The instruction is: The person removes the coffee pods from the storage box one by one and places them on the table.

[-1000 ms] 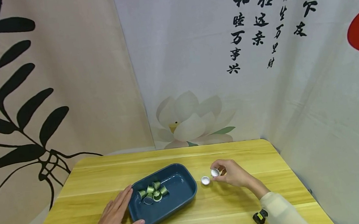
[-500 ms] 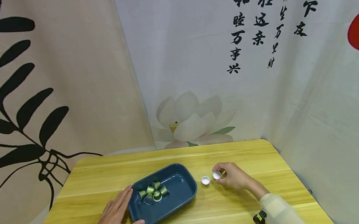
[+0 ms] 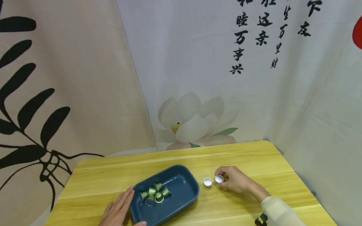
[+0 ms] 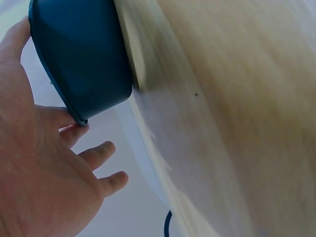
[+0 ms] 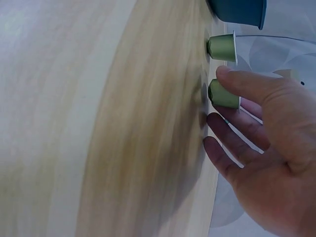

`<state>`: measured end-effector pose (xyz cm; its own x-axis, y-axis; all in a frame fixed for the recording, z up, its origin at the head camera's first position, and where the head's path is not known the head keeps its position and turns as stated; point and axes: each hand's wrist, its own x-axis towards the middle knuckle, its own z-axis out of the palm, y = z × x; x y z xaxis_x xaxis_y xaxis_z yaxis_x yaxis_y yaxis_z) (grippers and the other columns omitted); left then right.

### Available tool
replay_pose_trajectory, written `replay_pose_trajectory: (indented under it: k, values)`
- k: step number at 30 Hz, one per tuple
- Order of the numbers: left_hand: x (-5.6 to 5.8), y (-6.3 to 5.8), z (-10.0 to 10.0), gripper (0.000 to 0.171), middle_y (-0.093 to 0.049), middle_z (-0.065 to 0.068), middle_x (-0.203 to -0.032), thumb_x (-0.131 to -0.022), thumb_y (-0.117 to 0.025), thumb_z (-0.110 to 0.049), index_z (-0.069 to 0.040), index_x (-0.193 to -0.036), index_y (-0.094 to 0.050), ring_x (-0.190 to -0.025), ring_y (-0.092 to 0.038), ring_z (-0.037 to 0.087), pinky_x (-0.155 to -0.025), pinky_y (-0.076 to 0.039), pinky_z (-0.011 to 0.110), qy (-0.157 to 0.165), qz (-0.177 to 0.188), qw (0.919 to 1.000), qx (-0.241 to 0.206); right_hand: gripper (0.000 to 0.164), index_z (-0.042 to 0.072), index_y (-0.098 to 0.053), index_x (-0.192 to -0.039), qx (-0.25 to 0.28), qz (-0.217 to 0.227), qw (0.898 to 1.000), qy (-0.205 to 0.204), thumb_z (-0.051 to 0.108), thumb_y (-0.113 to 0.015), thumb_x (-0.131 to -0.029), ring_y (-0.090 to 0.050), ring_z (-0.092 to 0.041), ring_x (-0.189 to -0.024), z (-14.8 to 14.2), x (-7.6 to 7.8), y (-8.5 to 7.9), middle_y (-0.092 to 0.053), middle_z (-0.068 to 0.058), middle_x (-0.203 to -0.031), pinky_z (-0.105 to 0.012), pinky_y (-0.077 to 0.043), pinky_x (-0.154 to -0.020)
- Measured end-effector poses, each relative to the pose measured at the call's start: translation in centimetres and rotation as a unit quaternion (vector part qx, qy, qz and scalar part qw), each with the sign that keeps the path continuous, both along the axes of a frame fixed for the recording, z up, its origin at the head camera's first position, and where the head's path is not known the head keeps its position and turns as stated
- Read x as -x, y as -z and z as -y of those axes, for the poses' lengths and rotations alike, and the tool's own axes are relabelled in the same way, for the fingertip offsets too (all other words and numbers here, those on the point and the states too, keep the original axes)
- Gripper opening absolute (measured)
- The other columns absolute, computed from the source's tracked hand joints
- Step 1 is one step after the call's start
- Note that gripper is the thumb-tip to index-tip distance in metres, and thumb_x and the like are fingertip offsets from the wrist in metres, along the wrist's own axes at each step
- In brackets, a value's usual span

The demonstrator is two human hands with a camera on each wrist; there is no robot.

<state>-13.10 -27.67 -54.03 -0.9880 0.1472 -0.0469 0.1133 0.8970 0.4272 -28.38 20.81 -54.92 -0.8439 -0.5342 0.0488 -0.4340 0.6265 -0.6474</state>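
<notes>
A green coffee capsule (image 3: 219, 178) with a silvery lid is pinched between the thumb and fingers of my right hand (image 3: 238, 180), lid upward and close over the table. Just left of it a second capsule (image 3: 208, 182) stands lid up; the right wrist view shows the green sides of the standing capsule (image 5: 223, 48) and the held capsule (image 5: 224, 96). My left hand (image 3: 114, 219) rests spread against the left end of a dark blue tray (image 3: 180, 197), thumb and fingers touching its rim with the fingers fairly straight. Several green capsules (image 3: 158, 197) lie jumbled in the tray's left half.
The wooden table (image 3: 229, 218) ends at a rounded far edge, with a printed cloth (image 3: 193, 72) hanging behind it. A small black device (image 3: 261, 222) sits at the right sleeve (image 3: 280, 212).
My right hand has lowered the capsule slightly and moved it a little to the right, beside the standing one. The left hand and the tray have stayed in place.
</notes>
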Motion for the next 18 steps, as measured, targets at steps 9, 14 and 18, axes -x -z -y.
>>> replay_pose_trajectory:
  k: [9,14,18]
  values:
    - [-0.05,0.02,-0.02,0.128,-0.027,0.015,-0.189,-0.088,-0.07,-0.091,-0.016,-0.182,-0.027,-0.17,-0.034,0.052,-0.13,-0.019,0.09,0.0,0.001,1.0,-0.004,0.027,0.013,-0.077,-0.118,0.0,0.004,1.0,0.005,0.014,-0.092,-0.096,-0.072,-0.01,-0.098,0.04,-0.18,0.17,-0.079,0.003,-0.109,-0.026,-0.063,-0.084]
    - [-0.06,-0.02,-0.02,0.128,-0.026,0.015,-0.189,-0.088,-0.07,-0.091,-0.016,-0.182,-0.027,-0.17,-0.034,0.052,-0.13,-0.019,0.09,0.0,0.002,1.0,-0.006,0.027,0.014,-0.077,-0.119,-0.005,0.011,1.0,0.006,0.014,-0.091,-0.096,-0.072,-0.011,-0.1,0.04,-0.02,0.24,-0.079,0.003,-0.111,-0.023,-0.062,-0.085]
    - [-0.05,-0.04,-0.01,0.128,-0.026,0.015,-0.189,-0.088,-0.071,-0.091,-0.017,-0.182,-0.026,-0.17,-0.034,0.051,-0.13,-0.019,0.09,0.0,0.004,1.0,-0.008,0.027,0.013,-0.077,-0.12,-0.007,0.019,1.0,0.008,0.014,-0.091,-0.097,-0.072,-0.012,-0.102,0.03,0.08,0.23,-0.079,0.002,-0.113,-0.023,-0.062,-0.086]
